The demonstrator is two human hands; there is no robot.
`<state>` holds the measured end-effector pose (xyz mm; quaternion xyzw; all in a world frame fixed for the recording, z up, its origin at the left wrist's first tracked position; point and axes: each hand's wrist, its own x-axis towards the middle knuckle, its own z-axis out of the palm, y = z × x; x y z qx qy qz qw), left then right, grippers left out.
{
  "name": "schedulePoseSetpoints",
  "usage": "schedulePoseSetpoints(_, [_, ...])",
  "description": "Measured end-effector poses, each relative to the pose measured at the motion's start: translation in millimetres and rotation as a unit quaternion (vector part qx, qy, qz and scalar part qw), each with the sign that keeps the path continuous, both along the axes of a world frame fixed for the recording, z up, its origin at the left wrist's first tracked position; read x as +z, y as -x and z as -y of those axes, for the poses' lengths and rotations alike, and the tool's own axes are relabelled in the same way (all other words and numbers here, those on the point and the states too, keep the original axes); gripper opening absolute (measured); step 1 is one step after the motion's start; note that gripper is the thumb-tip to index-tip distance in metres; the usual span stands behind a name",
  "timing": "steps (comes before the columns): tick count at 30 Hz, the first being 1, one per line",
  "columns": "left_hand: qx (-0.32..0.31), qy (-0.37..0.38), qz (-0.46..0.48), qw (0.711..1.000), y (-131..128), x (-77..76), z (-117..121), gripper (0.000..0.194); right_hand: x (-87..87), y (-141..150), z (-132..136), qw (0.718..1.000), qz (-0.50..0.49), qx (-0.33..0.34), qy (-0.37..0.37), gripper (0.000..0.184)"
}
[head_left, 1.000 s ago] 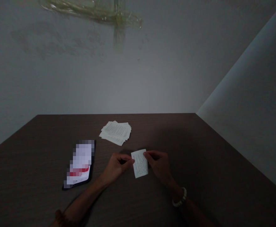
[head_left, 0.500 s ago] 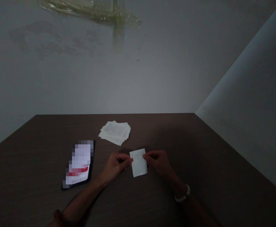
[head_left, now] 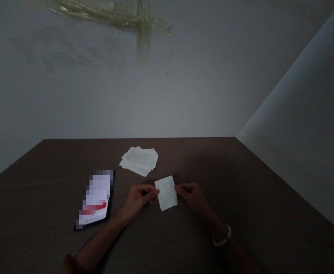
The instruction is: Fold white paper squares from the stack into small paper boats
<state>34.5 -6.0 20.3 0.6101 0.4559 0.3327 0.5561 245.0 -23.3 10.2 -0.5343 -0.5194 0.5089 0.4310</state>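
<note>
A small white slip of paper (head_left: pixel 166 192) with printed lines is held just above the dark wooden table (head_left: pixel 241 198). My left hand (head_left: pixel 139 198) pinches its left edge with closed fingers. My right hand (head_left: pixel 191 196), with a white bead bracelet (head_left: pixel 222 238) on the wrist, pinches its right edge. Beyond the hands, a loose pile of similar printed slips (head_left: pixel 139 160) lies on the table.
A phone (head_left: pixel 96 199) with a lit screen lies flat on the table to the left of my left hand. A pale wall stands behind the table's far edge and another wall runs along the right. Tape remnants (head_left: pixel 112 15) cling high on the wall.
Both hands have shifted the slip slightly away from me and to the left, tilting it a little. The pile and the phone have not moved.
</note>
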Motion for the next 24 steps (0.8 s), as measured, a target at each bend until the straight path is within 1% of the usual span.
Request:
schedulePoseSetpoints(3, [-0.002,-0.003,0.003,1.0,0.9,-0.8,-1.1,0.031,-0.5,-2.5,0.1,1.0,0.004,0.028,0.007,0.044])
schedulePoseSetpoints(9, [-0.011,-0.012,-0.003,1.0,2.4,-4.0,-1.4,0.034,2.8,-3.4,2.2,0.999,0.026,0.028,-0.007,0.04])
schedulePoseSetpoints(15, [-0.002,-0.002,0.008,1.0,0.8,-1.7,-0.6,0.032,2.6,-2.0,3.1,0.999,0.044,0.008,-0.02,0.036])
schedulePoseSetpoints(19, [0.011,0.006,0.015,1.0,-0.9,2.0,1.0,0.031,0.8,0.1,3.7,0.999,0.037,-0.007,-0.026,0.034])
schedulePoseSetpoints(24, [0.011,-0.005,-0.013,1.0,-2.1,3.5,1.5,0.032,-0.3,3.4,5.2,0.998,0.035,-0.032,-0.032,0.031])
